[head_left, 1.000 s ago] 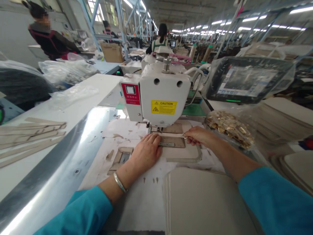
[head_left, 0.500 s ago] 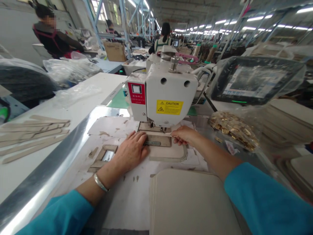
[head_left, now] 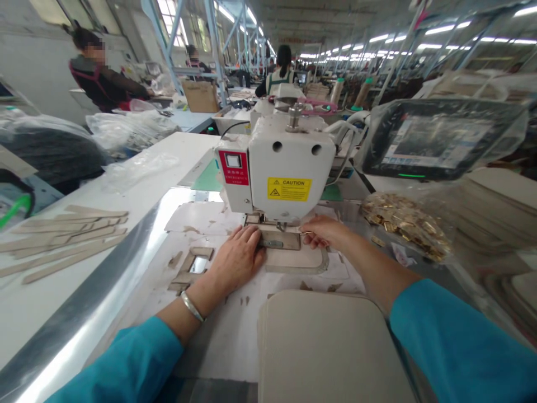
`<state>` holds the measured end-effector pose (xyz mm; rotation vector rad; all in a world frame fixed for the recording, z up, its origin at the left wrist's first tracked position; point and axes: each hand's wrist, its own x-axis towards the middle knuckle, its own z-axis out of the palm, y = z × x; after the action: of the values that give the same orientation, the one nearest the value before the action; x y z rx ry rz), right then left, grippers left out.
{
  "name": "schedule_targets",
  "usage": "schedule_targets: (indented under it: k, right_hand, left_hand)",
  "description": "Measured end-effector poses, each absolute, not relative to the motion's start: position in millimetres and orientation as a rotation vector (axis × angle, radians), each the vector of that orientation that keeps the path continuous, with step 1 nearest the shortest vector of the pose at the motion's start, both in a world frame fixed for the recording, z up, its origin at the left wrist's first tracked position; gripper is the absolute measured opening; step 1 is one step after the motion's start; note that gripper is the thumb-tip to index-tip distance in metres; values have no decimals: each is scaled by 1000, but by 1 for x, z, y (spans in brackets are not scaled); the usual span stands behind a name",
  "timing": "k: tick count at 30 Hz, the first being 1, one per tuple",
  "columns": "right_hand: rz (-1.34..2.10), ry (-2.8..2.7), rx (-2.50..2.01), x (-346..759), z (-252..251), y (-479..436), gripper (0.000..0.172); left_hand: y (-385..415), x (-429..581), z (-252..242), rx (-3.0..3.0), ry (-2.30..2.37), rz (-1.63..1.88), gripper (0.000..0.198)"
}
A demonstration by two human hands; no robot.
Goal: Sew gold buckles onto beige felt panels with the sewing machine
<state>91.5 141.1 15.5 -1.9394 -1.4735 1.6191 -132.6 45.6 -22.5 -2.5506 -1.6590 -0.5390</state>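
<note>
Head view: the plate [head_left: 289, 242] and white sheet [head_left: 235, 347] sit farther left under the machine [head_left: 291, 162] than a second ago, your hands with them. Your left hand [head_left: 239, 254] lies flat, fingers extended, over the plate's left end; your right hand [head_left: 322, 230] pinches a thin piece [head_left: 307, 232] at its right end. The plate is brownish, dark-rimmed, with a grey strip [head_left: 274, 244] along it.

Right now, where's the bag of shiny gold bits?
In the head view, the bag of gold bits lies on the right side, just below the plastic-covered screen and to the right of the right hand.
</note>
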Motion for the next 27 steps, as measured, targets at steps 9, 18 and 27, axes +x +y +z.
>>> schedule_targets:
  k: [9,18,27]
  right_hand:
    - [1616,-1452,-1923,136,7,145,9]
    - [1570,-1385,-1988,173,10,146,9]
    - [1471,-1419,-1985,181,9,142,9]
  left_hand:
    - [41,-111,-21,-2736,-1571,-519,34]
    - [31,-88,-19,-2829,-1468,-560,34]
    - [30,-75,-17,-2844,-1480,-638,30]
